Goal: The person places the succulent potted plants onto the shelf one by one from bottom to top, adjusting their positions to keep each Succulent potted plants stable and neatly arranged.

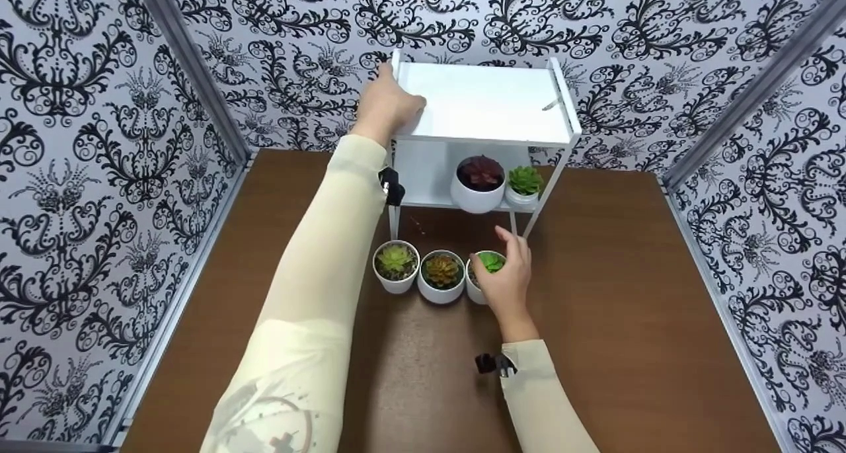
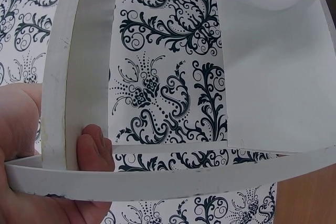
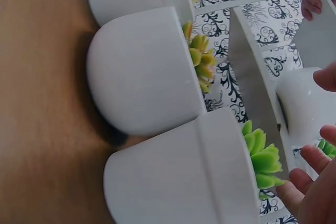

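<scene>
My left hand (image 1: 385,106) grips the upper left corner of a white two-tier shelf (image 1: 482,102); in the left wrist view its fingertips (image 2: 94,150) curl round the frame. Over the bright green succulent (image 1: 490,261) at the right of the front row is my right hand (image 1: 507,274), thumb and fingers spread apart. In the right wrist view, a fingertip is close to that plant's leaves (image 3: 262,158); whether it touches cannot be told. An orange-brown succulent (image 1: 442,271) and a pale green one (image 1: 396,261), both in white pots, stand to its left.
On the lower tier stand a dark red succulent (image 1: 481,174) in a large white pot and a small green succulent (image 1: 525,180) at the right end. The brown table (image 1: 634,307) is bordered by patterned walls (image 1: 661,56) and metal rails (image 1: 727,321).
</scene>
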The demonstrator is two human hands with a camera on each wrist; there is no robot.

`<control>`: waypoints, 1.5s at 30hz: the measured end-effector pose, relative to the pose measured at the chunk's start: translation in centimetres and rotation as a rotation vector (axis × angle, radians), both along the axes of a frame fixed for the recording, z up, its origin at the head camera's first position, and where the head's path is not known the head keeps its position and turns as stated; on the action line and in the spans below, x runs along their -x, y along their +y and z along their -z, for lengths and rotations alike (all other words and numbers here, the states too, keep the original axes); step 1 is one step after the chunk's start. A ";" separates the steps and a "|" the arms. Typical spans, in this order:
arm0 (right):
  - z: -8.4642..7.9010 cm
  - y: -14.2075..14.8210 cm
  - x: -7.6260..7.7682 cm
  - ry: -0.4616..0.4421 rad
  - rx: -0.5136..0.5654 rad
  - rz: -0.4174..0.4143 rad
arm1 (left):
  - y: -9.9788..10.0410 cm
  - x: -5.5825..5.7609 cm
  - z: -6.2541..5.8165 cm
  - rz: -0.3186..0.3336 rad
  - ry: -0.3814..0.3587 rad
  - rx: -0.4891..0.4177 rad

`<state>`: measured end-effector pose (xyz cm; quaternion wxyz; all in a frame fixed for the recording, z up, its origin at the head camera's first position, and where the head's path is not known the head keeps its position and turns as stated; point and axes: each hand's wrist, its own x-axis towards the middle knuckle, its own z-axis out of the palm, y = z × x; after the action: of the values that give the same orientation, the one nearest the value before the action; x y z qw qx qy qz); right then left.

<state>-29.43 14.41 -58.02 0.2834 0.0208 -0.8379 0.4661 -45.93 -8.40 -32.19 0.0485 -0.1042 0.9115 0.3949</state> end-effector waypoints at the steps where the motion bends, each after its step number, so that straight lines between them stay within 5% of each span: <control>1: 0.1 0.0 0.0 -0.004 -0.006 0.002 | 0.0 0.0 0.0 0.000 0.000 0.003; 45: 3.8 0.9 -1.1 -0.111 -0.016 0.033 | 0.1 -0.1 0.0 -0.005 0.000 -0.007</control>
<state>-28.37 15.31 -61.86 0.2439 -0.0168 -0.8563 0.4550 -45.86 -8.30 -32.18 0.0481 -0.1065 0.9097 0.3984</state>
